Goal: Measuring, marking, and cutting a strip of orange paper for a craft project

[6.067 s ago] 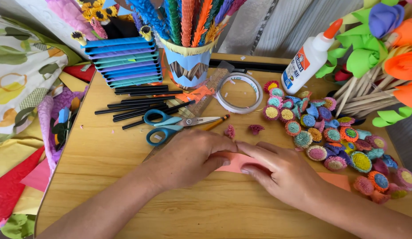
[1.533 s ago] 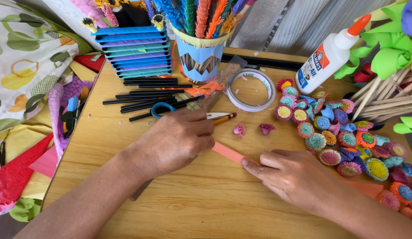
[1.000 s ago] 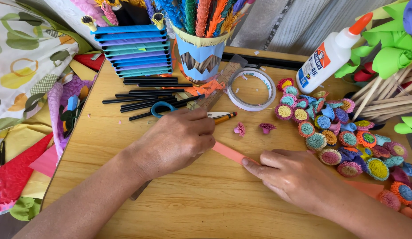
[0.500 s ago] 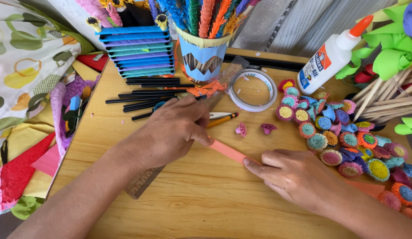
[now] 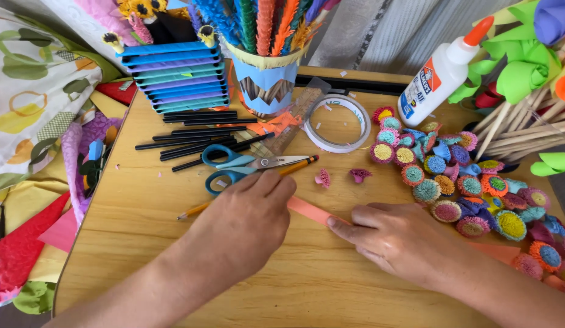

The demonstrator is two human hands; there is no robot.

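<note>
I see a narrow, flat salmon-pink paper strip lying on the wooden bench, just below the blue-handled scissors and yellow pencil. My left hand lies palm-down, fingers together pressing the strip's left end. My right hand pins the other end, fingers nearly flat.

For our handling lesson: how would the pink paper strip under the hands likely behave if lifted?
The paper strip looks thin and flat, so probably floppy and very light. Pinned by both the left hand and right hand, it may slide on the smooth table.
</note>
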